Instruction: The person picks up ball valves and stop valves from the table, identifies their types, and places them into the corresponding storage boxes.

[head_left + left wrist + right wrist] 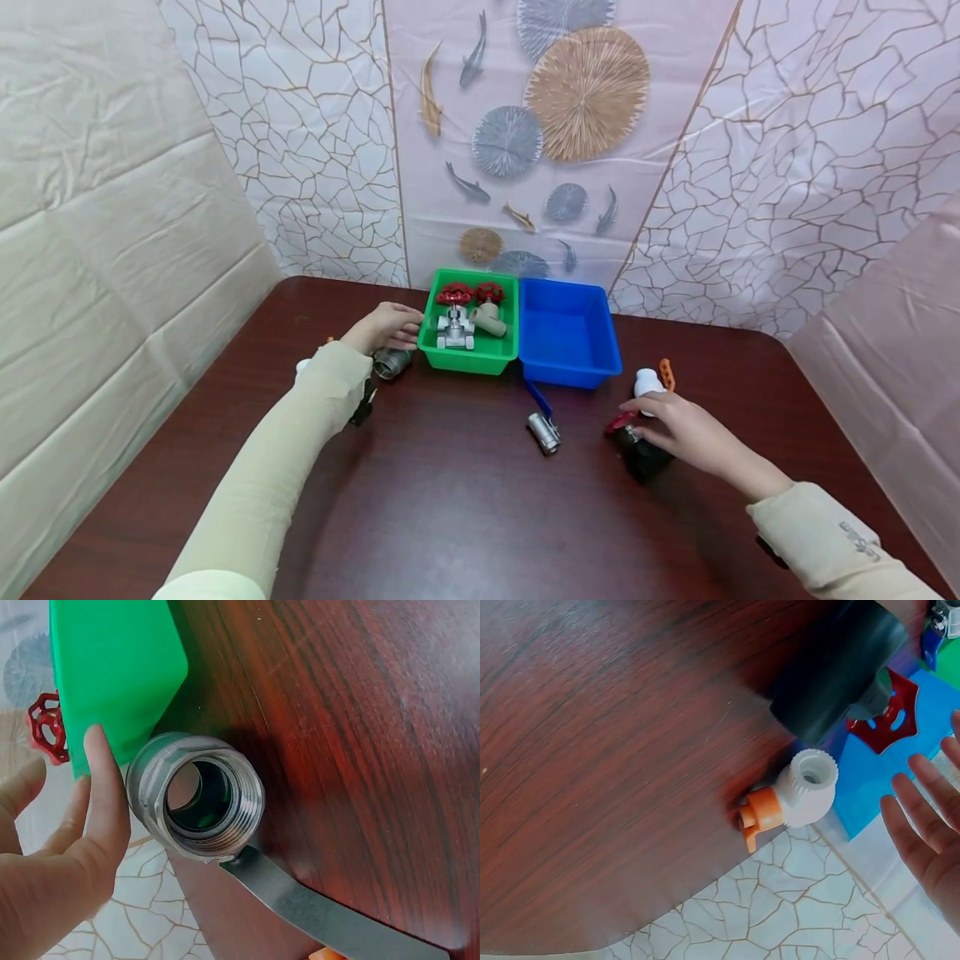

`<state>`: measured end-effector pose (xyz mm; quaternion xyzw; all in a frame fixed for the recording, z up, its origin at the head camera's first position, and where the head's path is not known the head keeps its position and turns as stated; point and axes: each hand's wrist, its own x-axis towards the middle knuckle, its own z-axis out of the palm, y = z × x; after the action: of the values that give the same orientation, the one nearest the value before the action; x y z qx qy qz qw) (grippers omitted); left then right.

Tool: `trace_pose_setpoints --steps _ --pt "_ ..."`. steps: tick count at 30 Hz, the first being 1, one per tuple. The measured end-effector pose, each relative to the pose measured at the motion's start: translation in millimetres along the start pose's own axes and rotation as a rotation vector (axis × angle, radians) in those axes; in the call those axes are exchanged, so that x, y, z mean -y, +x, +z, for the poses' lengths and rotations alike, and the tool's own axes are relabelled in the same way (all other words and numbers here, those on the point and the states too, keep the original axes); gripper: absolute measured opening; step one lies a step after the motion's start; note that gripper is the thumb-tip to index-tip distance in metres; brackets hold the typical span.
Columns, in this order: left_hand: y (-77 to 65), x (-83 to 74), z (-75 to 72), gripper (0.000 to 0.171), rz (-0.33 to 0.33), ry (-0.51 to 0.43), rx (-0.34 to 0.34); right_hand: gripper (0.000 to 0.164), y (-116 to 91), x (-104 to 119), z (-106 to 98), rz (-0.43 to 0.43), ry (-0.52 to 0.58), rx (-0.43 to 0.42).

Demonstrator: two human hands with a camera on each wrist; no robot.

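My left hand [388, 327] is at the left wall of the green bin [468, 363], fingers extended. Just below it lies a metal ball valve [159, 780] with a threaded opening and a long dark lever [300, 900]. Over on the right, my right hand [688, 429] hovers above a black pipe valve [832, 679] with a red handwheel [619, 422]. Its fingers are spread loosely, apart from the wheel in the right wrist view. Close by is a white plastic ball valve [808, 801] with an orange handle [763, 808].
The green bin holds a metal valve [455, 327] and a beige valve [490, 320], both with red handwheels. Against it stands a blue bin [572, 375]. A metal valve with a blue lever [543, 433] lies in front. My left sleeve [277, 450] partly hides a white item [302, 367].
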<state>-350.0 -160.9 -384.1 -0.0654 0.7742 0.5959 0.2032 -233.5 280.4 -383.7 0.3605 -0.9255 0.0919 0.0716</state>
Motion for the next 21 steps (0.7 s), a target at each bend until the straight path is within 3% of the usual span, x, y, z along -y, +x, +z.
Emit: trace_pose_setpoints --steps 6,14,21 --pt "4.8 0.1 -3.5 0.045 -0.068 -0.084 0.032 0.034 -3.9 -7.9 -5.7 -0.031 0.018 0.063" --pt "8.1 -4.6 0.2 0.043 -0.147 -0.17 0.01 0.039 -8.4 -18.8 -4.4 -0.214 0.087 0.078" --pt "10.6 -5.2 -2.8 0.047 -0.123 -0.131 0.055 0.041 -11.3 -18.6 -5.2 -0.124 0.094 0.188"
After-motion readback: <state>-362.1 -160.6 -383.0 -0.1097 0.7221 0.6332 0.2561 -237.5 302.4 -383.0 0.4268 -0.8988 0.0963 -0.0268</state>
